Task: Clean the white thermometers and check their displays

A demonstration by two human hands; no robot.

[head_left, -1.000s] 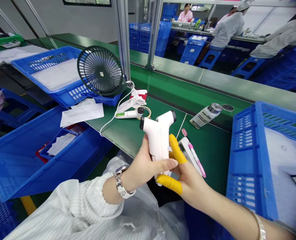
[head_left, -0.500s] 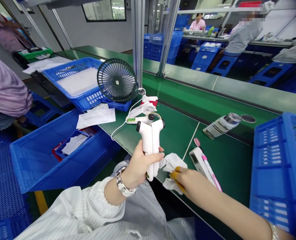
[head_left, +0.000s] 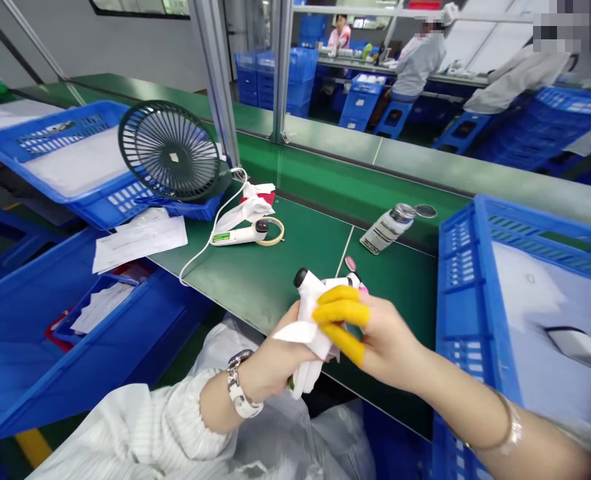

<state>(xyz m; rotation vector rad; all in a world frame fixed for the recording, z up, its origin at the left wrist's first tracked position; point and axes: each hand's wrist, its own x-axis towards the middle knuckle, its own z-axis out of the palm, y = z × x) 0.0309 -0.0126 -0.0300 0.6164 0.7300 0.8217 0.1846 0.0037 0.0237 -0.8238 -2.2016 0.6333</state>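
My left hand [head_left: 280, 363] is closed around a pair of white forehead thermometers [head_left: 306, 288] with black round tips, held just above the table's near edge. My right hand [head_left: 382, 333], with yellow covers on several fingers, presses a white cloth [head_left: 298, 332] against their upper part. Cloth and fingers partly hide the second thermometer. Beyond them, another white thermometer [head_left: 238, 235] lies on the green table, its green inside showing, against a roll of tape [head_left: 281, 235]. Behind my right hand, a pink-ended item [head_left: 350, 264] is partly covered.
A dark fan [head_left: 170, 150] with a white cable stands at the back left by papers [head_left: 140, 240]. An uncapped-looking metal-topped bottle [head_left: 388, 230] is at the back. A blue crate [head_left: 458, 287] on the right holds a white device. A blue bin [head_left: 20, 333] sits left.
My right hand has lifted the white cloth from the table edge onto the thermometers. My left hand has tilted them. The view has turned to the right.
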